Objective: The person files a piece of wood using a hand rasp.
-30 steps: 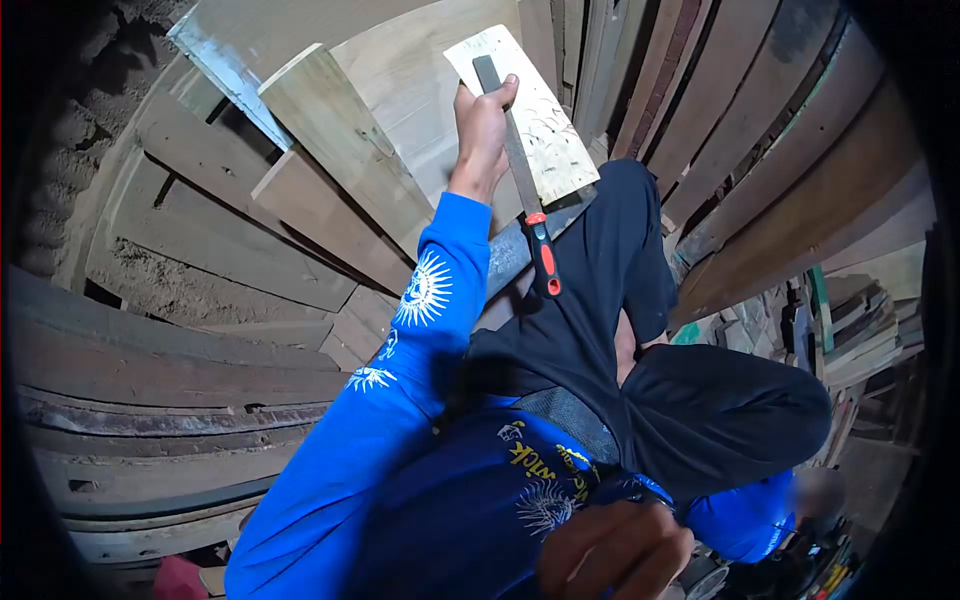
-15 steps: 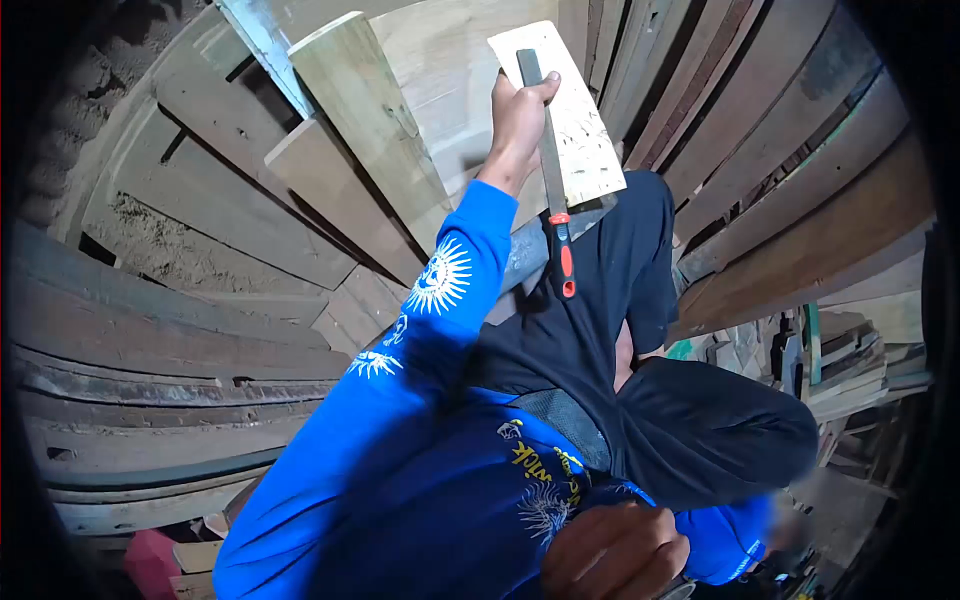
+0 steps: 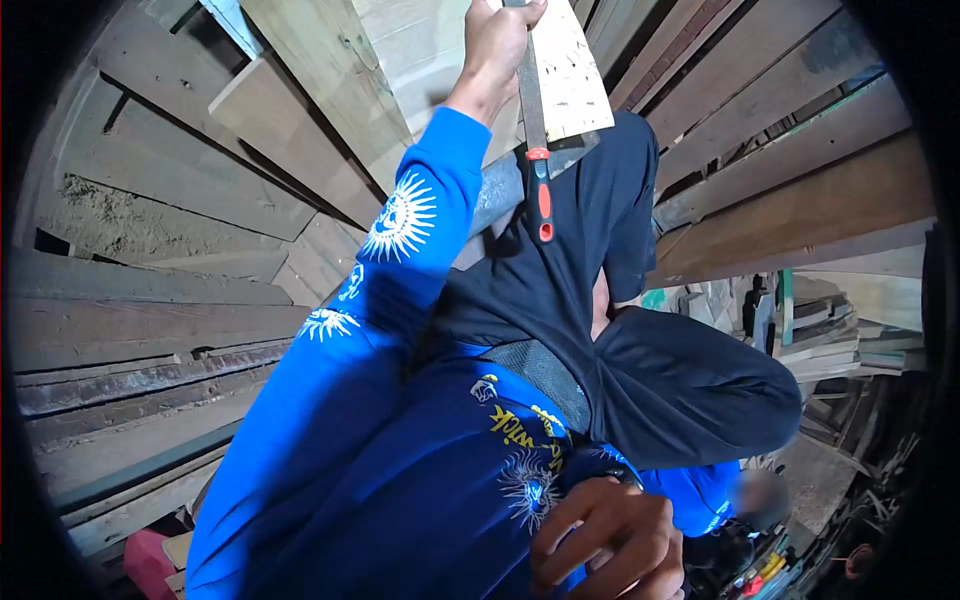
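Reaching up to the top edge, my left hand [image 3: 497,45] is closed with its thumb across the blade of a flat metal file [image 3: 532,100]. The file's black and red handle [image 3: 543,198] points down toward my lap. Under the blade lies a pale wooden board [image 3: 575,75] with small dark marks, pinched together with the file; its upper end is cut off by the frame. My right hand [image 3: 605,540] is close to the camera in front of my chest, its fingers bent and partly apart. Nothing shows in it, though its fingertips are partly hidden.
A grey rounded bar [image 3: 492,195] lies beneath the board, by my dark-trousered knee [image 3: 630,160]. Planks [image 3: 280,130] stand or lie all around. Scrap wood [image 3: 820,330] is piled at right. Another person in blue [image 3: 695,490] is at lower right, near a pink object [image 3: 150,565] opposite, at lower left.
The view has shifted, so the file, board and left hand appear higher and slightly left. The right hand's fingers have loosened from a fist-like curl. My left hand keeps its hold.
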`<state>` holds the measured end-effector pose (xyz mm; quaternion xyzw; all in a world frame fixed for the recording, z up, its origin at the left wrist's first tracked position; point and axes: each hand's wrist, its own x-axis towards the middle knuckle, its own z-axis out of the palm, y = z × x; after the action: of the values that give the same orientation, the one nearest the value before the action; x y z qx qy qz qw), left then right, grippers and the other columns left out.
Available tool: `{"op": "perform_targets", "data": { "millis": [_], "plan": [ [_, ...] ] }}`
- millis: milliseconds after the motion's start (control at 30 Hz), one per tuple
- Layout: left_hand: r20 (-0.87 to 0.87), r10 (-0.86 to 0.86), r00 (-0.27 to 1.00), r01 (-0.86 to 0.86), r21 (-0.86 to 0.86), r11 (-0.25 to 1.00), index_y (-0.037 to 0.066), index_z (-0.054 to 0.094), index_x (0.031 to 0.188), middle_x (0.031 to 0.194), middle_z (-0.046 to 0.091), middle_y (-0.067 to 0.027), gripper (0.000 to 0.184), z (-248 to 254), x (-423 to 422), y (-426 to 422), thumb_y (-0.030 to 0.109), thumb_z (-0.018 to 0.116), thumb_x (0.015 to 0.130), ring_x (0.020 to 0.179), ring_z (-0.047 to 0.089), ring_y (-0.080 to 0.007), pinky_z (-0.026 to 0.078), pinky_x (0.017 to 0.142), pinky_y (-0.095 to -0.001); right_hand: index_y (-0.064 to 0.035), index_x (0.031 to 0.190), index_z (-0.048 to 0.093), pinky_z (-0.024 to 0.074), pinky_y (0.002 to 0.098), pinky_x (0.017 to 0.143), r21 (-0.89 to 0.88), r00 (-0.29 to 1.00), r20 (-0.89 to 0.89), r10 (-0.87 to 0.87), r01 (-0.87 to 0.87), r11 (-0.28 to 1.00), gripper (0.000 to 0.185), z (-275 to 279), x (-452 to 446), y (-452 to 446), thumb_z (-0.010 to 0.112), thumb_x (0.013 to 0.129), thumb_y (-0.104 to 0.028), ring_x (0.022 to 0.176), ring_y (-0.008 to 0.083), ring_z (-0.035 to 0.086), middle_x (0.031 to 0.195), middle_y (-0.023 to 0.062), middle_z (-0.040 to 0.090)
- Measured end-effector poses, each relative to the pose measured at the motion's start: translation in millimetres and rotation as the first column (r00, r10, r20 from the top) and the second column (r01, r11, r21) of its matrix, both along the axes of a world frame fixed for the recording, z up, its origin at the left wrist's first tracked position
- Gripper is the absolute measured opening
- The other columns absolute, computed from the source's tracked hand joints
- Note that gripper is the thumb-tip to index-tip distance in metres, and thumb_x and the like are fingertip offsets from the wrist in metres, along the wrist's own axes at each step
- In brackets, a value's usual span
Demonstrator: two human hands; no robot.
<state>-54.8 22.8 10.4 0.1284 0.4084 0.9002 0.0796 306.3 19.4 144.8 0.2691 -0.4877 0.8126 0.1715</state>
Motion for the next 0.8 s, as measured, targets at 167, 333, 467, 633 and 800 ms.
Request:
{"op": "perform_targets", "data": {
  "millis": [167, 333, 467, 633, 800],
  "plan": [
    [-0.008, 0.181, 0.983, -0.181, -0.104, 0.978, 0.001, 0.06, 0.109, 0.094, 0.062, -0.007, 0.025, -27, -15, 11, 0.001, 0.058, 0.085, 0.087, 0.061, -0.0182, 0.052, 0.079, -0.0336, -0.0091, 0.096, 0.055, 0.0557, 0.0379, 0.065, -0.15, 0.758, -0.368, -0.538, 0.523, 0.839, 0.003, -26, -21, -37, 0.058, 0.096, -0.009, 0.075, 0.0278, 0.068, 0.091, 0.0098, 0.062],
    [0.068, 0.132, 0.989, -0.132, -0.002, 0.991, 0.0, 0.059, 0.111, 0.097, 0.063, -0.009, 0.026, -5, -3, 9, 0.001, 0.058, 0.085, 0.089, 0.063, -0.0194, 0.054, 0.078, -0.0349, -0.0058, 0.091, 0.055, 0.0529, 0.0342, 0.063, 0.286, 0.873, -0.236, -0.427, 0.483, 0.828, 0.009, -4, 34, 1, 0.058, 0.097, -0.013, 0.082, 0.0213, 0.061, 0.095, 0.0059, 0.059],
    [0.08, 0.133, 0.988, -0.127, -0.076, 0.989, 0.0, 0.059, 0.111, 0.097, 0.063, -0.0088, 0.025, -20, -12, 8, 0.002, 0.057, 0.086, 0.09, 0.063, -0.0211, 0.054, 0.079, -0.0363, -0.0066, 0.106, 0.052, 0.0493, 0.0307, 0.058, -0.182, 0.453, -0.573, -0.683, 0.742, 0.645, 0.016, -5, -12, -22, 0.06, 0.096, -0.017, 0.079, 0.0142, 0.051, 0.097, 0.0003, 0.051],
    [0.107, 0.089, 0.99, -0.078, -0.103, 0.992, -0.001, 0.06, 0.107, 0.09, 0.063, -0.0098, 0.023, -1, 0, 5, 0.004, 0.057, 0.085, 0.082, 0.064, -0.0216, 0.056, 0.075, -0.037, -0.0088, 0.095, 0.054, 0.0551, 0.0293, 0.062, -0.158, 0.265, -0.462, -0.847, 0.914, 0.373, 0.014, -19, 10, -28, 0.061, 0.095, -0.022, 0.082, 0.0151, 0.054, 0.089, 0.0049, 0.052],
    [0.14, 0.029, 0.99, -0.011, -0.129, 0.992, -0.001, 0.061, 0.101, 0.087, 0.062, -0.0088, 0.019, -8, -3, 1, 0.009, 0.058, 0.085, 0.079, 0.065, -0.0211, 0.056, 0.071, -0.0371, -0.0086, 0.091, 0.058, 0.0561, 0.034, 0.064, 0.081, 0.322, -0.474, -0.819, 0.943, 0.324, 0.015, -31, 36, -17, 0.064, 0.094, -0.022, 0.089, 0.0153, 0.054, 0.088, 0.0001, 0.051]
  ]
}}
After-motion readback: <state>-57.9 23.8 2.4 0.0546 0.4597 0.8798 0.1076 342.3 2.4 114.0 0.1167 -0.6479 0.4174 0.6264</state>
